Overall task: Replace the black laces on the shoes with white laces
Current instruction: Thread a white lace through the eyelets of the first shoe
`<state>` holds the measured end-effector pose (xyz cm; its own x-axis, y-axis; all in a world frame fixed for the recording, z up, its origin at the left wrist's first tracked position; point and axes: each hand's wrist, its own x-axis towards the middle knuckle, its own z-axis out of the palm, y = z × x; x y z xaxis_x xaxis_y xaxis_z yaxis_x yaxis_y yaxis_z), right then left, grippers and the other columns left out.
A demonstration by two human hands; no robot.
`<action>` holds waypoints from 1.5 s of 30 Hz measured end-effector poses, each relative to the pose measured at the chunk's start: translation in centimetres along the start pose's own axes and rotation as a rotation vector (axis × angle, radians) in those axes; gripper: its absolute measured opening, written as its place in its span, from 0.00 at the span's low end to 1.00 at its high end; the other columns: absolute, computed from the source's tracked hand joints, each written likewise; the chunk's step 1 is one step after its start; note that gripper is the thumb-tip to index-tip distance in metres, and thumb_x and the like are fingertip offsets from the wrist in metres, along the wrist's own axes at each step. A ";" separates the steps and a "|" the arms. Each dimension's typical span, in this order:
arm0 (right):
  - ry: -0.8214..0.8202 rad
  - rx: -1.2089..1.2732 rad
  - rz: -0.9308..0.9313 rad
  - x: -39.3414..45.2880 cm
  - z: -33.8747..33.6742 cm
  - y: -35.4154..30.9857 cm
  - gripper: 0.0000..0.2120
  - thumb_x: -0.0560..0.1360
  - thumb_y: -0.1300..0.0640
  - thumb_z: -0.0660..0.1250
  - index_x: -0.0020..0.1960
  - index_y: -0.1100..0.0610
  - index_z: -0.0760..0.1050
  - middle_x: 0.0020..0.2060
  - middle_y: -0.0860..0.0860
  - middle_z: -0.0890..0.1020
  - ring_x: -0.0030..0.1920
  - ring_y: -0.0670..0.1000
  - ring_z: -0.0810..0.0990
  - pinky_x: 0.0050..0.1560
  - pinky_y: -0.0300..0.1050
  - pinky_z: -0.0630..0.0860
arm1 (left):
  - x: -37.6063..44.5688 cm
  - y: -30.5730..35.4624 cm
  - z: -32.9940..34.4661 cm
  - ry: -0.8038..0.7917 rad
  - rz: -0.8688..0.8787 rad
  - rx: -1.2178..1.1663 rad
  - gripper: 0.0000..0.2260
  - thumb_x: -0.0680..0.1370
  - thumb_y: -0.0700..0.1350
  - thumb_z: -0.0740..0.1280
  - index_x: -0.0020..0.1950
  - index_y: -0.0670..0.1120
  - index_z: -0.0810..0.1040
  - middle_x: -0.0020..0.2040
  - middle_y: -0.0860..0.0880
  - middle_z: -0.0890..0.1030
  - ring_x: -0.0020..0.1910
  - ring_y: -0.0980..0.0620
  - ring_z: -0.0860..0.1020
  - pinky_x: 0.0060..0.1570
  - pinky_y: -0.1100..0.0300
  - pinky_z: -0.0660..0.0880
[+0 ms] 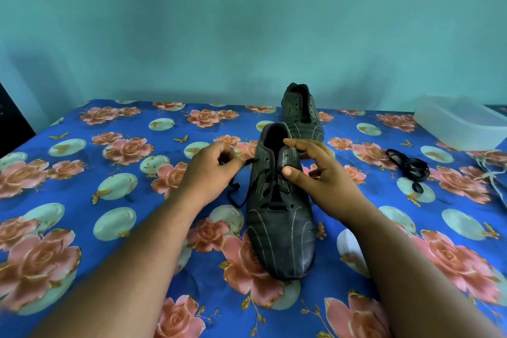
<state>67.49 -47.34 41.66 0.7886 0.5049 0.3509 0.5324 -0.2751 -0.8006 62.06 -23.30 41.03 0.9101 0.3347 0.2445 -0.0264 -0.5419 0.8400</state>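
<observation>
While left hand [211,170] pinches its black lace [236,195], right hand [315,170] gripping striped dark shoe [279,228].

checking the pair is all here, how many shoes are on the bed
2. The near dark striped leather shoe lies between both hands, still threaded with a black lace; the far matching shoe sits just behind it, laceless. None seem hidden.

A blue bedsheet [82,186] printed with pink roses, pale discs and small gold butterflies covers the bed from edge to edge. A translucent white plastic container [461,125] with its lid on sits at the far right edge, against a plain teal wall [247,22].
</observation>
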 end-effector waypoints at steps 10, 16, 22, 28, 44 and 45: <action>0.030 -0.021 0.257 0.3 -0.9 1.6 0.28 0.68 0.29 0.70 0.64 0.41 0.76 0.47 0.44 0.86 0.40 0.44 0.79 0.48 0.47 0.76 | -1.2 1.5 0.7 -0.141 0.035 0.139 0.23 0.79 0.65 0.63 0.36 0.49 0.72 0.26 0.56 0.71 0.29 0.55 0.71 0.34 0.56 0.66; 0.025 0.060 0.237 0.3 0.3 1.2 0.19 0.78 0.42 0.69 0.68 0.43 0.75 0.48 0.42 0.87 0.50 0.42 0.83 0.56 0.50 0.78 | -0.8 0.8 0.8 -0.085 0.036 -0.011 0.19 0.78 0.65 0.67 0.44 0.49 0.77 0.40 0.55 0.82 0.41 0.53 0.80 0.41 0.55 0.72; 0.063 -0.004 0.240 0.6 0.9 1.3 0.17 0.79 0.39 0.67 0.67 0.38 0.73 0.51 0.39 0.86 0.54 0.42 0.83 0.61 0.56 0.78 | -0.9 1.3 0.9 -0.032 -0.022 -0.022 0.13 0.79 0.61 0.68 0.50 0.52 0.78 0.35 0.53 0.78 0.31 0.55 0.74 0.36 0.58 0.69; 0.162 -0.062 0.182 0.9 0.9 1.2 0.17 0.77 0.43 0.70 0.64 0.46 0.77 0.55 0.40 0.82 0.57 0.43 0.79 0.59 0.48 0.77 | -0.7 1.1 1.1 -0.038 -0.002 -0.030 0.13 0.80 0.59 0.67 0.56 0.52 0.79 0.43 0.57 0.81 0.42 0.58 0.79 0.45 0.56 0.76; 0.281 -0.305 -0.257 0.5 1.2 -0.2 0.11 0.72 0.42 0.74 0.50 0.46 0.87 0.44 0.44 0.80 0.51 0.47 0.75 0.52 0.47 0.75 | -1.9 1.4 1.1 -0.361 0.268 -0.028 0.37 0.77 0.59 0.72 0.81 0.65 0.56 0.82 0.63 0.52 0.81 0.63 0.46 0.81 0.50 0.53; 0.270 -0.312 -0.261 0.5 1.2 -0.3 0.10 0.72 0.43 0.75 0.49 0.46 0.87 0.43 0.43 0.80 0.50 0.46 0.75 0.51 0.46 0.74 | -1.9 1.4 1.0 -0.358 0.268 -0.010 0.38 0.76 0.61 0.72 0.81 0.65 0.56 0.82 0.63 0.52 0.81 0.63 0.46 0.81 0.49 0.53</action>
<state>67.28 -45.99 41.49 0.6461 0.3707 0.6672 0.7573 -0.4204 -0.4998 60.72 -25.49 41.22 0.9564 -0.1056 0.2723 -0.2830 -0.5649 0.7751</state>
